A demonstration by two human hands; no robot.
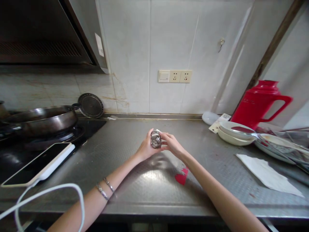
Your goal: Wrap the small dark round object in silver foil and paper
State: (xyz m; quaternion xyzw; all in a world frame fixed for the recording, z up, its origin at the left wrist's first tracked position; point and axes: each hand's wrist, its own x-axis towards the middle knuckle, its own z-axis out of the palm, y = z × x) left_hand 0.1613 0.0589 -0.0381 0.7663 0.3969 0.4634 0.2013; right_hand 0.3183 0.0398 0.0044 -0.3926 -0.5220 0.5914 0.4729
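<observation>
Both my hands meet over the middle of a steel counter (154, 180). Between them is a small shiny glass jar or cup (155, 140), held just above the counter. My left hand (145, 148) wraps round its left side, fingers curled. My right hand (172, 143) grips its right side and top with fingers bent. Two bracelets (105, 188) sit on my left forearm. What is inside the jar I cannot tell.
A dark wok (40, 120) rests on the stove at left, with a phone on a white power bank (38, 163) and its cable near the front. At right stand a red jug (259, 102), stacked plates (235, 132) and a paper napkin (266, 174). A red scrap (182, 177) lies under my right arm.
</observation>
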